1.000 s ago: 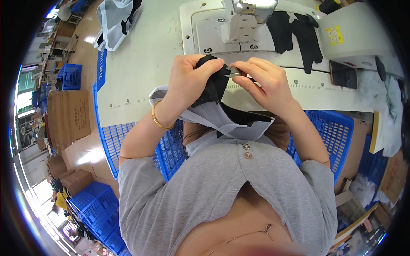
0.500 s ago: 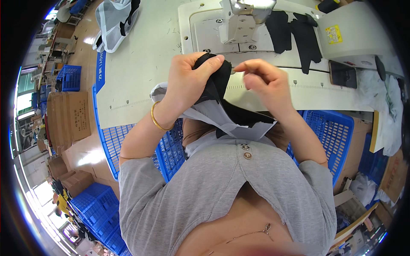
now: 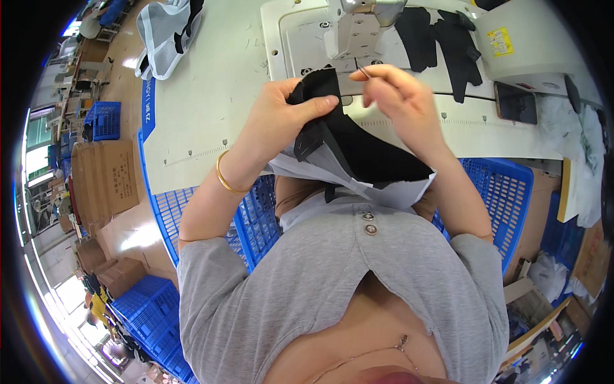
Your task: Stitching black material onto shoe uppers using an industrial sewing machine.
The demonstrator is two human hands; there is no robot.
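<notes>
My left hand (image 3: 276,116) is closed on a black and grey fabric piece (image 3: 377,150), thumb on top of the black cloth. The piece drapes from there over the table's front edge toward my lap, its pale grey side showing below. To the right of the held end, my right hand (image 3: 409,105) is raised with its fingers pinched. A thin dark sliver shows at those fingertips; whether it is a tool or thread I cannot tell. Just beyond both hands stands the sewing machine head (image 3: 358,35).
Black cut fabric pieces (image 3: 457,57) lie right of the machine head, with a phone (image 3: 515,102) nearer me. A grey and black bundle (image 3: 167,38) sits at the table's far left. Blue plastic baskets (image 3: 495,192) stand under the front edge. A cardboard box (image 3: 105,182) is on the left.
My right hand has moved up and slightly away from the cloth. The fabric piece has opened out, showing more of its black face. My left hand keeps its hold.
</notes>
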